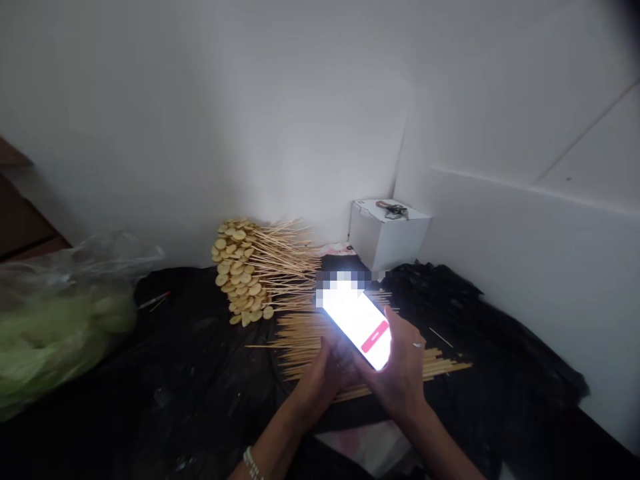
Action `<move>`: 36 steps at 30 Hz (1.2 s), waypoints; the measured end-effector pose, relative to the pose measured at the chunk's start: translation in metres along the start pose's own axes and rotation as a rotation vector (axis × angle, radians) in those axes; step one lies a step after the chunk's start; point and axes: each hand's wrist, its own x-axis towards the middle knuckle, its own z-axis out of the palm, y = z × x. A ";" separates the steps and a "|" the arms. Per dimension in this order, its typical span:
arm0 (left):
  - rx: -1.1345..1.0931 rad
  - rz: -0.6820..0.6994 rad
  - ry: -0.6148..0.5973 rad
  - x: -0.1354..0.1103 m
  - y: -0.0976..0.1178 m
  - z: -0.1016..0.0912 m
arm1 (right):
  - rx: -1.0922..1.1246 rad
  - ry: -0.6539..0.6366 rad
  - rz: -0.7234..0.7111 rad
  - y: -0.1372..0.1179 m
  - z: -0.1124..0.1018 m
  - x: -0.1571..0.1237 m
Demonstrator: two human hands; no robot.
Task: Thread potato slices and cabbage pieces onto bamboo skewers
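Two hands occupy the lower centre of the head view, and both are closed around one lit phone. The right hand grips it from the right side with the fingers behind the case; a ring shows on one finger. The left hand cups the lower end from beneath, fingers curled, with a bracelet on that wrist. The phone is held tilted above a spread of bare sticks, clear of them, its screen glaring white with a red bar. Behind and to the left, loaded skewers lie stacked, each carrying pale round slices. As a judgement, the skewering is partly done: one stack is finished, many sticks are unfilled, and neither hand is on a stick. Black sheeting covers the surface; whether a worktop or the floor lies under it cannot be told. A clear bag of green produce sits at far left. A white box stands in the wall corner, with a small dark object on its top, too small to identify.
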 end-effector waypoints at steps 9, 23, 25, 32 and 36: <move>-0.150 0.030 0.048 -0.007 0.006 0.015 | -0.001 -0.011 0.030 -0.035 0.012 -0.012; -0.175 0.061 0.094 -0.006 0.005 0.009 | 0.001 -0.011 0.032 -0.040 0.012 -0.023; -0.176 0.062 0.106 -0.006 0.007 0.010 | 0.030 -0.022 0.033 -0.038 0.008 -0.022; -0.164 0.031 0.080 -0.005 0.012 0.010 | 0.242 -0.095 -0.048 -0.001 -0.010 0.014; -0.146 -0.001 0.066 -0.005 0.014 0.013 | 0.190 -0.184 -0.207 0.010 -0.015 0.041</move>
